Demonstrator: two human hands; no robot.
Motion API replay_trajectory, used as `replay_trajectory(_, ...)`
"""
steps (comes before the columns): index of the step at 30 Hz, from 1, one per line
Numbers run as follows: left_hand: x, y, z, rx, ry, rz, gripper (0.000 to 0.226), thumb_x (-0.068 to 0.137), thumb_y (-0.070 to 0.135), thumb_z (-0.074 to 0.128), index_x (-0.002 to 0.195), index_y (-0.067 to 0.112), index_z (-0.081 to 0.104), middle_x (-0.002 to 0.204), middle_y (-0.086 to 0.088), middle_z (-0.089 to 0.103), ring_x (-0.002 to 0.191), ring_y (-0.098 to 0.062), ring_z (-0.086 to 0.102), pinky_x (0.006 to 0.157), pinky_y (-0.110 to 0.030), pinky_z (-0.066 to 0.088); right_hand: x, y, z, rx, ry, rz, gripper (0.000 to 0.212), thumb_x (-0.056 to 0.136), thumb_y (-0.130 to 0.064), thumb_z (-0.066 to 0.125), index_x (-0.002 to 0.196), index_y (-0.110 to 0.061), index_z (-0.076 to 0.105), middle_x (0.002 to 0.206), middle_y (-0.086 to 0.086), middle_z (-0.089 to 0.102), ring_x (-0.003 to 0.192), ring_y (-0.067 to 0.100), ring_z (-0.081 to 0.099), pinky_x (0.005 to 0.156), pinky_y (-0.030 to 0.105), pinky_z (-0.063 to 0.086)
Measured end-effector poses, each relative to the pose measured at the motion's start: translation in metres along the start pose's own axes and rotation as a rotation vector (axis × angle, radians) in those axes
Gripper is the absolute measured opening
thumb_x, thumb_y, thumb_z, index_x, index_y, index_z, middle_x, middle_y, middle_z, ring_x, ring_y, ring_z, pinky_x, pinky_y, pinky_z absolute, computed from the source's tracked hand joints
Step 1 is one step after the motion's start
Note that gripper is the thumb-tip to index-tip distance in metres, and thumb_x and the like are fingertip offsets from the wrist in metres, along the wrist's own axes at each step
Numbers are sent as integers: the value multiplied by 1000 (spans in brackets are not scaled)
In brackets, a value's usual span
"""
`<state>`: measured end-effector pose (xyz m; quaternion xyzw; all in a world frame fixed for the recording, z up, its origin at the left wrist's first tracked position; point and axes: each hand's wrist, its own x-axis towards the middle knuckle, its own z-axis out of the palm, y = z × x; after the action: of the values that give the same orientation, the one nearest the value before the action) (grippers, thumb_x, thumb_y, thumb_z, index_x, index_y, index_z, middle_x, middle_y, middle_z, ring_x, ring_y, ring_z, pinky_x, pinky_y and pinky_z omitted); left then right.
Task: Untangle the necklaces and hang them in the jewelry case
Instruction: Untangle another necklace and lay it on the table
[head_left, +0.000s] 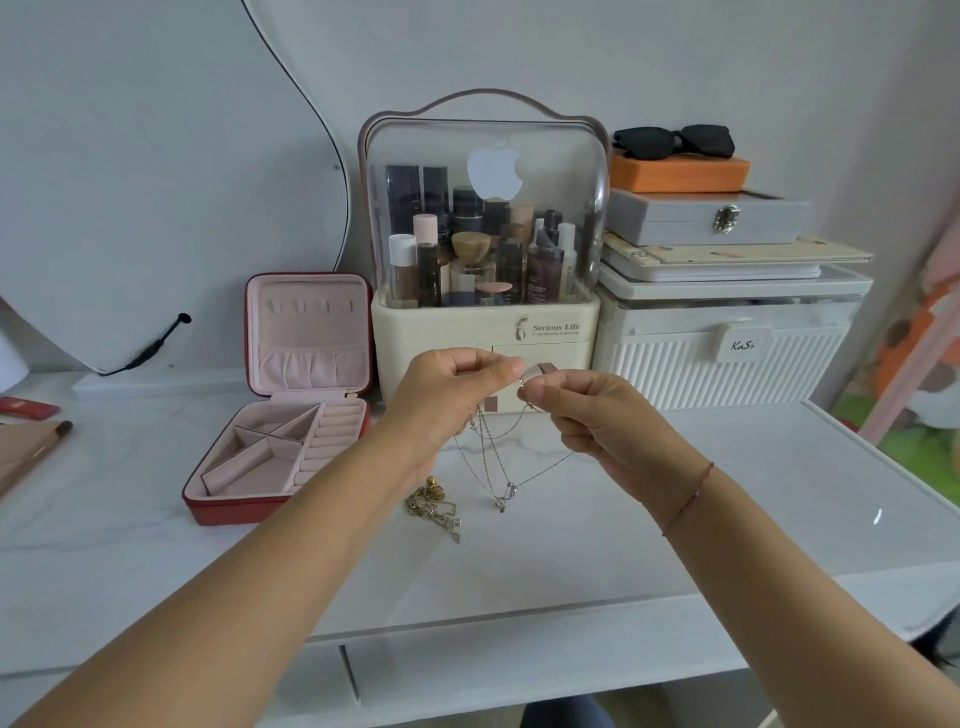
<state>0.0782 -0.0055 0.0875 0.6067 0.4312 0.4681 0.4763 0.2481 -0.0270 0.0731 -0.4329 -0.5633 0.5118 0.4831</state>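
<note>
On the white desk (675, 519) the red case (234, 512) sits open at your left, pink inside. Your left grip (447, 395) and right grip (597, 415) pinch thin silver necklaces (498, 467) that hang crossed in loops. A gold tangle (434, 506) lies beneath.

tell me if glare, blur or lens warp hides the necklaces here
Head view: soft, even light, faint shadows; wide-angle warp bends the frame edges; a small glare streak on the table lies right of the jewelry; the silver necklace held by the left hand and right hand is thin and low-contrast against the pale top; the gold necklaces read sharp.
</note>
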Motion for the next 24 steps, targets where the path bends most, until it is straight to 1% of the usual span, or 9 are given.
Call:
replay_trajectory(4,0,-4,-2,45,-32,-38,22,81,34,72,89,13,73,39,15,39,45,-9,24,45,-20,23,4,2,-3,46,38,-5,15,70,-29,75,77,-17,73,68,6,21,58,16,12,50,23,13)
replay_trajectory(6,0,-7,-4,65,-71,-69,26,81,34,73,92,10,72,41,16,35,46,-9,23,45,-19,22,5,2,-5,96,64,-2,15,69,-28,74,78,-16,73,65,0,32,60,15,16,51,23,14)
replay_trajectory(8,-1,-10,-5,76,-108,-89,22,82,29,73,88,8,69,44,15,34,44,-8,23,43,-18,21,7,0,-7,147,84,14,9,77,-22,71,80,-13,71,68,-5,46,58,11,26,49,19,20)
replay_trajectory(10,-1,-12,-5,78,-129,-108,13,84,21,72,81,13,63,44,16,37,40,-5,25,41,-16,21,9,-2,-8,198,113,26,6,88,-14,63,84,-11,66,80,0,52,58,9,35,47,17,26)
replay_trajectory(12,1,-15,-6,83,-128,-133,16,85,17,71,77,17,57,45,16,35,40,-5,25,40,-17,21,11,-4,-10,228,132,30,10,93,-12,57,86,-10,63,86,3,54,56,9,39,46,17,26)
replay_trajectory(15,2,-18,-7,106,-101,-158,16,84,21,72,79,18,57,49,13,35,42,-6,25,41,-18,21,13,-8,-12,220,116,25,10,94,-12,55,86,-9,59,78,4,53,51,7,39,45,17,23)
replay_trajectory(18,3,-20,-6,132,-74,-143,14,83,26,73,86,17,63,64,9,47,47,-8,30,46,-21,26,14,-10,-12,186,97,22,10,94,-10,55,84,-10,58,69,3,51,48,6,37,44,17,21)
replay_trajectory(21,2,-20,-3,127,-66,-126,14,84,25,71,91,15,65,67,15,56,46,-6,34,47,-22,29,14,-13,-11,139,77,6,14,95,-10,55,82,-11,59,65,1,50,46,6,33,43,16,23)
replay_trajectory(24,-1,-20,1,151,-80,-77,11,87,20,68,97,15,65,89,6,68,42,-3,38,46,-23,35,14,-19,-10,85,69,-20,16,96,-11,55,81,-12,60,63,0,49,46,7,31,42,15,25)
